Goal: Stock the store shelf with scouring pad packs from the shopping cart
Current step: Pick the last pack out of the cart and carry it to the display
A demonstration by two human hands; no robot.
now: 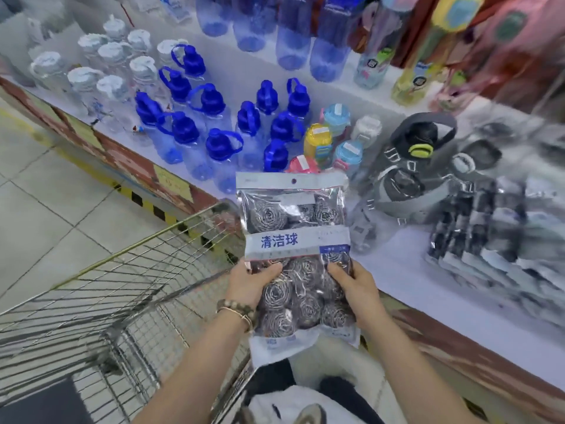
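I hold one clear scouring pad pack point(295, 240) upright in front of me, full of steel wool balls with a white and blue label band. My left hand point(249, 284) grips its lower left edge, thumb on the front. My right hand point(354, 284) grips the lower right edge the same way. The pack hangs above the gap between the wire shopping cart point(128, 289) on the left and the white store shelf point(406, 270) on the right. A row of similar packs point(489, 240) lies on the shelf at the right, blurred.
Blue-capped bottles point(214, 130), clear white-capped bottles point(101, 75) and coloured small bottles point(333, 139) fill the shelf's left and middle. Dark jugs with straps point(406, 166) stand just beyond the pack. Tall blue bottles point(293, 32) stand at the back. Tiled floor point(46, 194) lies left.
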